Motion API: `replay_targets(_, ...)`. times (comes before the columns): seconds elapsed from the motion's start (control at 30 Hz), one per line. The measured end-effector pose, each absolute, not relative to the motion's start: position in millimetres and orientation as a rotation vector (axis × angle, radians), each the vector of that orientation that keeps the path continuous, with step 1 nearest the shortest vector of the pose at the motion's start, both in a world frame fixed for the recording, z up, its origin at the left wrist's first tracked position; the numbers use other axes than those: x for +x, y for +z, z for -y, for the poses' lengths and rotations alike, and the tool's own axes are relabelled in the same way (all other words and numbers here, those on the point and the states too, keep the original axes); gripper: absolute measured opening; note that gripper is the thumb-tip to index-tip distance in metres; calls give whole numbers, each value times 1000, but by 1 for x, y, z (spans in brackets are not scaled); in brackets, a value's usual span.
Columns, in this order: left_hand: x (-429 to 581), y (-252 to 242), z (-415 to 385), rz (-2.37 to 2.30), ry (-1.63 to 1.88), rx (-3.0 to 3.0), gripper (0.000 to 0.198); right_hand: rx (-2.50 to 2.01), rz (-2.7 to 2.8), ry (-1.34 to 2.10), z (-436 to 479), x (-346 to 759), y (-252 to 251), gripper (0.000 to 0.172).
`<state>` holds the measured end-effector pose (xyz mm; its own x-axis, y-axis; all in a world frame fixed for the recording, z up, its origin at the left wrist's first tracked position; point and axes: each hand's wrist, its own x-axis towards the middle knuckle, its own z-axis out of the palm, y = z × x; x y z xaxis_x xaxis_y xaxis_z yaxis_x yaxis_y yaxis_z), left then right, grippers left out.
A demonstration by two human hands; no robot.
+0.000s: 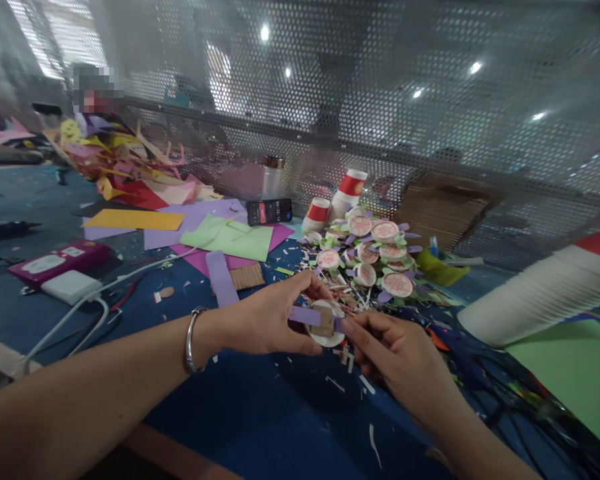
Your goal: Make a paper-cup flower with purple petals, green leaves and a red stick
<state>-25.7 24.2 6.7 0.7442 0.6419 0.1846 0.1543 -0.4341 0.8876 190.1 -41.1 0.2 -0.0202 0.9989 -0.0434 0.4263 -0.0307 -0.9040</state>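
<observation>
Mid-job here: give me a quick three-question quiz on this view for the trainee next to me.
1. True or false: the left hand and the right hand both grip the paper disc.
2. The pile of decorated discs lies: A) on the table just beyond the hands, B) on top of the phone, C) inside the stacked cups.
3. Which wrist wears the bracelet?
Key: 1 true; 2 A; 3 the left.
</observation>
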Motion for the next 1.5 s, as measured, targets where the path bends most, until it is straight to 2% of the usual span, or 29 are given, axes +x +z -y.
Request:
replay_targets(0.1,-24,6,-23,-606,630,1947,52,-1548,1542,991,41,190,0,40)
replay_targets(0.33,-24,6,-21,-580,625,1889,56,-1533,1572,1012,41,192,1,32)
replay_targets(0.57,-25,7,-24,-592,672,1941,56,-1556,1558,996,41,193,3,37)
replay_targets(0.7,-27,9,-28,-609,713,2002,56,-1570,1532,908,41,194,4,41)
replay_targets(0.8,-31,13,-34,-643,747,1995,54,-1554,1480,788,42,195,5,38)
replay_targets(0.97,-43,19,-52,-757,886,1958,53,-1565,1465,693,45,191,6,29)
replay_targets(1.23,-54,14,-78,-893,1095,1898,52,-1555,1627,786,38,183,-1,22)
replay_targets(1.5,-60,10,-94,-1038,1324,1854,48,-1520,1667,575,19,192,16,30)
